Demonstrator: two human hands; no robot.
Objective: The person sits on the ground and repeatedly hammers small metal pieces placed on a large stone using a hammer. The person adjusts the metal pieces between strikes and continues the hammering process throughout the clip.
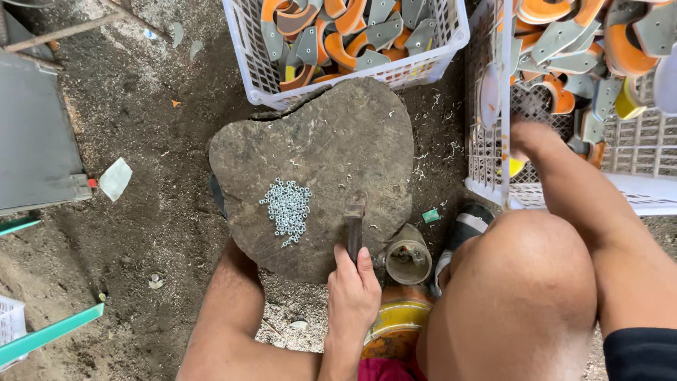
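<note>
- While we looked down from the head camera, our left hand [352,293] was closed around the handle of a hammer [354,226], whose head rested on a flat, rounded stone slab [331,134] lying on the dirt floor [141,127].
- We saw a small heap of silvery washers [287,208] on the slab, just left of the hammer head and apart from it.
- Our right hand [525,134] reached into a white plastic crate [486,169] at the right, among grey and orange metal pieces [564,42]; its fingers were hidden behind the crate wall, so we could not tell whether they gripped anything.
- We saw a second white crate [437,56] beyond the slab, filled with the same kind of pieces.
- Our two hands were well apart, with our bare knee [518,282] between them.
- We saw a small dirty cup [407,255] near the slab's right edge, just beside the left hand.
</note>
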